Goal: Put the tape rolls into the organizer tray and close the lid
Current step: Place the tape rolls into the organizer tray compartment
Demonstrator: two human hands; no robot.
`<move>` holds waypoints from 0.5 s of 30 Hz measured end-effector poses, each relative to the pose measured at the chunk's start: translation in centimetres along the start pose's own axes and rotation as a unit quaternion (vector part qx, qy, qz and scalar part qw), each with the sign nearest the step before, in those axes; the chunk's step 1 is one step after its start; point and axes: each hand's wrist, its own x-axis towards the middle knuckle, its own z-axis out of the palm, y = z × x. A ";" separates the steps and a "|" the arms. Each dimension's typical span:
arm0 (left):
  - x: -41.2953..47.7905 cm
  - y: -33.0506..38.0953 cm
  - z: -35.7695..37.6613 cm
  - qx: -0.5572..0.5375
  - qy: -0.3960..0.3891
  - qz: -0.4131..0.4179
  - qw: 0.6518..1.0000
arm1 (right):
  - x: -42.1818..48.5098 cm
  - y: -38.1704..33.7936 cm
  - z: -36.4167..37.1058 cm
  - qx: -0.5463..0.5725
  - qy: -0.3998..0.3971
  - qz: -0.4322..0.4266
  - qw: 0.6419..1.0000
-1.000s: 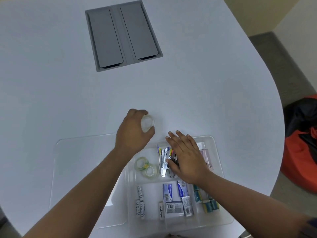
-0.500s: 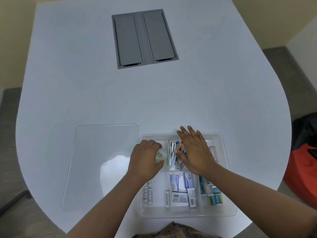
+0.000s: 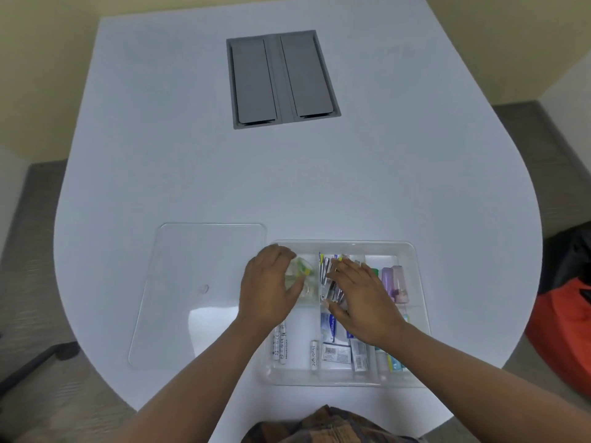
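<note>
A clear organizer tray [image 3: 412, 251] sits on the white table near its front edge. My left hand [image 3: 267, 287] is in the tray's far-left compartment, its fingers curled around a clear tape roll [image 3: 294, 272]. Other tape rolls with yellow-green cores [image 3: 307, 284] lie in the same compartment, partly hidden by the hand. Over the middle compartment, my right hand [image 3: 359, 297] lies flat with spread fingers on several metal clips [image 3: 327, 270]. The clear lid [image 3: 198, 282] lies flat on the table, left of the tray.
The tray also holds batteries [image 3: 281, 345], small boxes [image 3: 335, 351] and pink and purple bottles [image 3: 395, 279]. A grey cable hatch [image 3: 281, 78] is set into the table [image 3: 192, 161] further back. An orange and black bag [image 3: 566, 318] lies on the floor at the right.
My left hand has carried the clear tape roll from the table beyond the tray down into the far-left compartment. My right hand has stayed on the tray. The view has shifted.
</note>
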 end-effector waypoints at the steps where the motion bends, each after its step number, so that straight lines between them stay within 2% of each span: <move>1: -0.6 -0.6 -0.3 0.001 0.034 -0.020 0.999 | -0.1 -0.1 0.0 0.001 0.002 -0.003 1.000; 3: -2.1 -2.2 -0.8 0.007 0.079 -0.082 0.993 | -0.3 -0.3 -0.2 0.012 0.004 -0.007 1.000; 5: -3.6 -3.9 -0.9 0.018 0.088 -0.147 0.985 | -0.4 -0.5 -0.3 0.018 0.006 -0.009 1.000; 9: -6.5 -6.7 -0.2 0.049 -0.006 -0.220 0.974 | -0.5 -1.1 -0.6 0.026 0.016 -0.008 1.000; 12: -7.8 -7.9 0.8 0.066 -0.081 -0.221 0.970 | 0.0 -1.6 -0.9 0.031 0.022 -0.020 0.999; 15: -8.2 -8.5 2.0 0.066 -0.099 -0.217 0.969 | 0.8 -2.1 -1.3 0.031 0.017 -0.035 0.999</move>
